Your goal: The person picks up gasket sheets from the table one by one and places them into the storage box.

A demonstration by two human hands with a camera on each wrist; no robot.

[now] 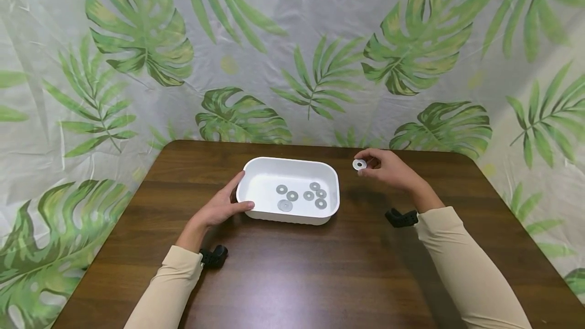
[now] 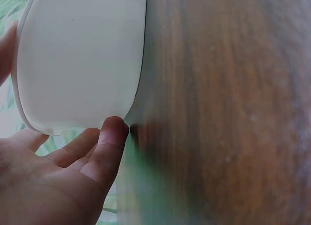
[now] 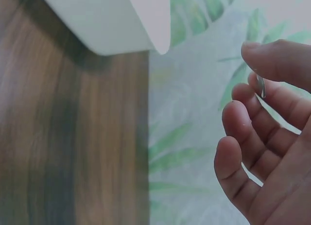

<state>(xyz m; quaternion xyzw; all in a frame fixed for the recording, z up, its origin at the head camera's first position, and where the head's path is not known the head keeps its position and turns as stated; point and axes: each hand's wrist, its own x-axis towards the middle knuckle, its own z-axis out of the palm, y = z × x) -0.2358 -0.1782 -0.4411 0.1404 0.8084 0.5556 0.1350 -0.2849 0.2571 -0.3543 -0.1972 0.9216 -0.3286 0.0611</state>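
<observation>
A white plastic tub (image 1: 288,217) sits on the table with several flat grey washers (image 1: 309,196) lying inside it. One wider disc (image 1: 285,205) is among them, near the front wall. My left hand (image 1: 218,209) holds the tub's left end, thumb over the front rim and fingers around the side; the left wrist view shows its fingers against the tub's outer wall (image 2: 80,64). To the right of the tub, raised above the table, my right hand (image 1: 388,169) pinches a washer (image 1: 355,165) between thumb and index finger. Its edge shows in the right wrist view, with the other fingers loosely bent.
The dark brown wooden table (image 1: 292,278) has rounded far corners. Behind it hangs a pale cloth (image 1: 329,4) printed with green leaves. A black wrist camera mount (image 1: 215,257) is strapped at my left wrist, another mount (image 1: 401,218) at my right.
</observation>
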